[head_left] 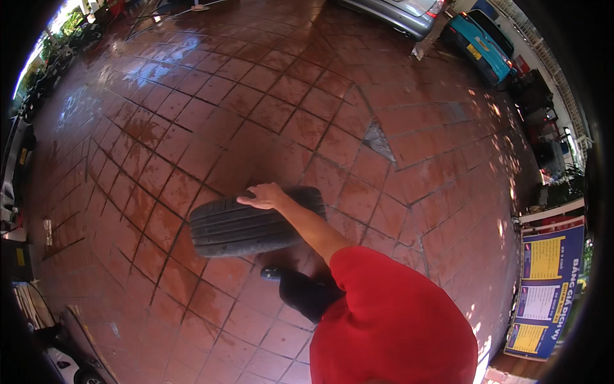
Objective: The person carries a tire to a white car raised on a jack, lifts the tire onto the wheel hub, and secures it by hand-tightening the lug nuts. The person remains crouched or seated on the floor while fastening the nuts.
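Observation:
A black car tyre (249, 225) stands on its tread on the tiled ground, its grooved tread facing up towards me. My right hand (263, 196) lies on the top far edge of the tyre, palm down, with the fingers stretched out and not wrapped around it. The bare forearm reaches to it from a red short sleeve (377, 288) at the lower right. Just below the tyre, a dark trouser leg (306, 293) and a dark shoe (271, 274) of mine show. My left hand is out of the picture.
Reddish floor tiles (166, 224), wet in patches, spread around, with a grey broken patch (378, 142). A silver car (403, 16) and a teal car (478, 45) stand at the far right. A blue-and-yellow signboard (547, 288) is at right, a white car (64, 365) lower left.

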The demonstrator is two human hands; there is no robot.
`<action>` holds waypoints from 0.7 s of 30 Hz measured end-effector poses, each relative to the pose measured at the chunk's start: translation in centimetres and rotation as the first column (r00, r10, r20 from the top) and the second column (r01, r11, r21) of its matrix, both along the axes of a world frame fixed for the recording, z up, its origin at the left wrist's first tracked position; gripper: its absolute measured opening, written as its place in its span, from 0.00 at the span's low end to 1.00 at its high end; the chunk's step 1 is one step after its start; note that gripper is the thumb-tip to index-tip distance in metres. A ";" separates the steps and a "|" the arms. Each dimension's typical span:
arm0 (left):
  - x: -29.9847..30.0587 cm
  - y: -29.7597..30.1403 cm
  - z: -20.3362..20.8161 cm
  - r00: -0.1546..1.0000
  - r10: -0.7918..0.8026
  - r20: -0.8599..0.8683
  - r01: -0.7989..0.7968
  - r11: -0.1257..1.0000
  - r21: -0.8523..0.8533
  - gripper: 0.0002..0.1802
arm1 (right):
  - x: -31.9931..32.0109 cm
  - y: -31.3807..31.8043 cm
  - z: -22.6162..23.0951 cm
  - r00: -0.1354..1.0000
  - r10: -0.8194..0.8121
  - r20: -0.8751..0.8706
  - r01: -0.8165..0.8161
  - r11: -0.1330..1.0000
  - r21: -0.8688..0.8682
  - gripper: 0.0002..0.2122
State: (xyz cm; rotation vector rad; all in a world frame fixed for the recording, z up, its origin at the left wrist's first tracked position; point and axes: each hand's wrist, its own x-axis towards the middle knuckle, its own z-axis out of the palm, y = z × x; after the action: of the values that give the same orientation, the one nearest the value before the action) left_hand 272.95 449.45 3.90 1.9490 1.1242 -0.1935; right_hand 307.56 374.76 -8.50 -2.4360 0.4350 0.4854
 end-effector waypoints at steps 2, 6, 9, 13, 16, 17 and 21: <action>4.7 9.5 1.4 0.992 0.127 0.013 -0.126 0.990 -0.056 0.43 | 5.5 3.9 0.6 0.994 -0.104 -0.032 0.103 0.994 -0.035 0.50; 8.9 19.4 -4.5 0.934 0.332 0.136 -0.312 0.939 -0.146 0.39 | 19.1 14.8 0.2 0.995 -0.101 -0.006 0.100 0.992 -0.082 0.48; 8.5 20.4 -9.7 0.961 -0.259 -0.093 0.263 0.964 0.036 0.28 | 32.4 27.8 -0.2 0.995 0.086 0.043 -0.089 0.994 0.068 0.45; 9.2 20.9 -8.8 0.757 -0.198 -0.623 -0.059 0.928 -0.367 0.38 | 42.4 37.7 -0.5 0.997 -0.025 0.070 0.002 0.951 0.310 0.47; 11.4 23.2 -6.0 0.787 0.044 -0.616 -0.249 0.935 -0.253 0.38 | 44.7 41.6 -1.4 0.968 -0.218 -0.124 0.251 0.826 0.505 0.46; 12.5 24.7 -5.7 0.776 0.042 -0.629 -0.259 0.931 -0.257 0.37 | 47.0 44.4 -2.2 0.977 -0.122 0.173 0.036 0.899 0.436 0.45; 21.2 35.5 -7.5 0.727 -0.281 -0.626 0.067 0.937 -0.343 0.34 | 61.7 58.7 -2.5 0.988 -0.031 0.154 0.005 0.986 0.164 0.44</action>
State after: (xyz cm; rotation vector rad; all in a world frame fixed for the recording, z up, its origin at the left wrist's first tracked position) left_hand 294.20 484.90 -3.60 1.7338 1.2471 -1.1903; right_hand 369.28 433.48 -10.97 -2.2894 0.3367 0.3067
